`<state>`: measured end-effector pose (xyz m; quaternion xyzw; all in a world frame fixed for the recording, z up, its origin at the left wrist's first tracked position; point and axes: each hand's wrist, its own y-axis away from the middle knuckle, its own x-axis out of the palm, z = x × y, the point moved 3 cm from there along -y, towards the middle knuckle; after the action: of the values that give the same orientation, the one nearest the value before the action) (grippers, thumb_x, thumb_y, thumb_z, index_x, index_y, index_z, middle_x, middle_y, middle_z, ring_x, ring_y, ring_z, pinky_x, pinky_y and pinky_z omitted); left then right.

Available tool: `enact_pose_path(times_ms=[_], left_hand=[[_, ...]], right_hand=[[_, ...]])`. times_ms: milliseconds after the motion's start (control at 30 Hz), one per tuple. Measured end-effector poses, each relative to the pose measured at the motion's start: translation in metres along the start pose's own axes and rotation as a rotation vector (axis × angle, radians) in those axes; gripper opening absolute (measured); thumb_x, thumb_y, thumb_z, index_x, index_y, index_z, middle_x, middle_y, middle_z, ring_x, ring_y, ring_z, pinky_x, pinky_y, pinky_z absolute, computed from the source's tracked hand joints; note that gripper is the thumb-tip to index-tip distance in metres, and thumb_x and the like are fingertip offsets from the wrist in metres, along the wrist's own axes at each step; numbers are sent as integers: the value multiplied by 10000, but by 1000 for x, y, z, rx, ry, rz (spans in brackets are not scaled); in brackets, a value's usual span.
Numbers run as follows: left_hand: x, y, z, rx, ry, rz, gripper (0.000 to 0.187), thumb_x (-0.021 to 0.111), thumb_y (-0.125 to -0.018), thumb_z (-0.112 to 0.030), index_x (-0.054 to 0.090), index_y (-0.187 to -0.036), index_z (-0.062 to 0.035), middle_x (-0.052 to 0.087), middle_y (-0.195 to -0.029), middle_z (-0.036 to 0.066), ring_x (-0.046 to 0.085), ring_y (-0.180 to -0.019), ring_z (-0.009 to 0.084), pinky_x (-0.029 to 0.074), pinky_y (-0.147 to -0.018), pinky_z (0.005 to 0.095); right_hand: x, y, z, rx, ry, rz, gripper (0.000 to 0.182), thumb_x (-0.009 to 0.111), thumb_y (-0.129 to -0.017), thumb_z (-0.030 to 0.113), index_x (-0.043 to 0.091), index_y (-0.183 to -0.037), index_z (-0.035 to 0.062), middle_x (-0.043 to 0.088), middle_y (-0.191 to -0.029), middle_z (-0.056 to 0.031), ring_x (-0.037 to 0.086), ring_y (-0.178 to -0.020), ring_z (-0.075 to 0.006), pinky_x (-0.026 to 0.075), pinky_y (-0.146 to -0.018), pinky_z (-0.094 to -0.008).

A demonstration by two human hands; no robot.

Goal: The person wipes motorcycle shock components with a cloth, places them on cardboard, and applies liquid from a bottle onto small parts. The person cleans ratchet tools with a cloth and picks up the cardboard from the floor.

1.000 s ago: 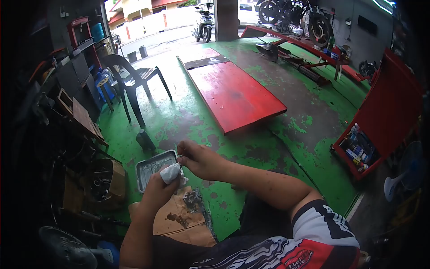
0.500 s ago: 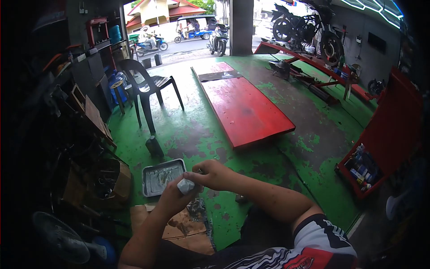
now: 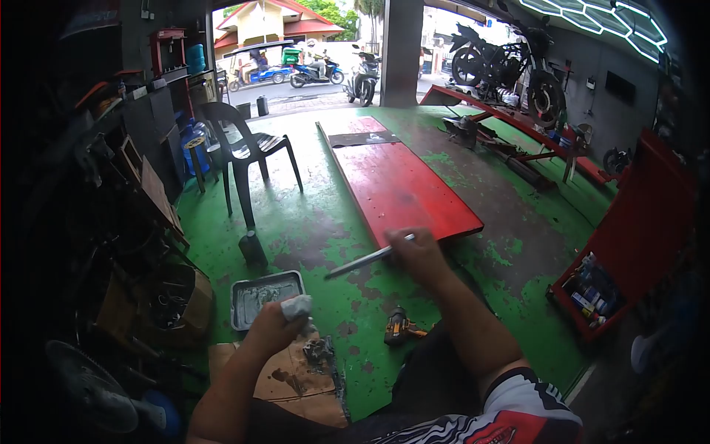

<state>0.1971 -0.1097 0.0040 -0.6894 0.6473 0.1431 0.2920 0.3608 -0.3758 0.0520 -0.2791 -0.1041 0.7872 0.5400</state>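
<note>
Likely stiff, the rod [image 3: 362, 262] suits the end grip of the right hand [image 3: 416, 251]. The left hand [image 3: 271, 327] clutches a rag [image 3: 297, 306].

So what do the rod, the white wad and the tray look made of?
Rod: probably metal, smooth, judging by its silvery shine. White wad: matte, crumpled; cloth or paper. Tray: grey, bright-rimmed; metal or plastic, can't tell.

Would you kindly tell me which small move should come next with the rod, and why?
I would probably bring the rod to the cloth for a wipe: the right hand grips the rod near one end, leaving most of it exposed, and the left hand holds the bunched cloth nearby, apart from the rod.
</note>
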Motion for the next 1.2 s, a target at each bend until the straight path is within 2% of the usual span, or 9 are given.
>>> enact_pose_path(times_ms=[100,233,467,600,733,867,1000,1067,1200], left_hand=[[-13,1,29,-53,62,-95,170,635,-957,-179,631,-917,-14,625,-710,76,583,-622,168,475,-614,351],[-17,5,21,-123,167,-161,187,622,-982,-159,628,-894,6,611,-690,21,552,-627,93,441,-570,316],[8,-4,31,-163,221,-99,189,630,-976,-146,633,-859,3,608,-680,2,566,-604,80,437,-539,297],[22,-11,44,-184,279,-75,159,634,-980,-161,623,-942,-7,598,-724,2,584,-626,89,468,-557,278],[34,-15,58,-116,401,-136,132,622,-994,-148,581,-953,-29,596,-734,-1,603,-594,93,486,-500,275],[29,-17,80,-124,350,-133,146,633,-990,-147,588,-1032,-14,599,-821,9,566,-639,82,482,-537,278],[15,-13,63,-145,281,-123,187,657,-982,-170,594,-1071,-18,592,-866,2,544,-717,73,463,-603,272],[14,-7,48,-191,407,-172,221,676,-973,-201,599,-1078,-23,575,-884,-7,500,-748,66,422,-625,263],[-6,-15,99,-156,239,-141,292,668,-984,-233,584,-1166,-20,592,-930,11,524,-757,78,438,-640,274]], right_hand=[[-99,28,-15,110,-210,-359,449,566,-1028,386,588,-697,84,564,-594,-35,540,-522,-131,430,-528,-311],[-176,118,-76,115,-706,-542,358,595,-1018,355,670,-984,6,649,-773,-77,609,-653,-164,495,-636,-325],[-210,297,-187,697,-468,-475,405,583,-980,78,418,-1349,55,712,-1044,-177,712,-930,-279,578,-827,-436],[-165,418,-288,1032,-594,-831,344,555,-966,34,388,-1248,137,710,-1061,-209,729,-887,-350,595,-764,-526],[-92,510,-340,1240,-1062,-1045,158,465,-911,14,516,-1060,-6,676,-877,-172,688,-808,-356,592,-739,-514],[-144,516,-396,999,-1479,-1111,136,480,-850,-43,568,-952,-61,636,-846,-159,662,-790,-320,601,-744,-476],[-394,334,-237,304,-930,-1195,129,554,-968,96,608,-1059,23,669,-948,-126,683,-850,-266,603,-815,-444],[-476,239,-55,-63,-734,-907,214,592,-1011,242,630,-1125,65,718,-1079,-128,702,-993,-251,581,-865,-417],[-535,181,32,-50,-475,-904,306,611,-995,314,635,-1164,61,731,-999,-126,707,-913,-251,565,-849,-406]])
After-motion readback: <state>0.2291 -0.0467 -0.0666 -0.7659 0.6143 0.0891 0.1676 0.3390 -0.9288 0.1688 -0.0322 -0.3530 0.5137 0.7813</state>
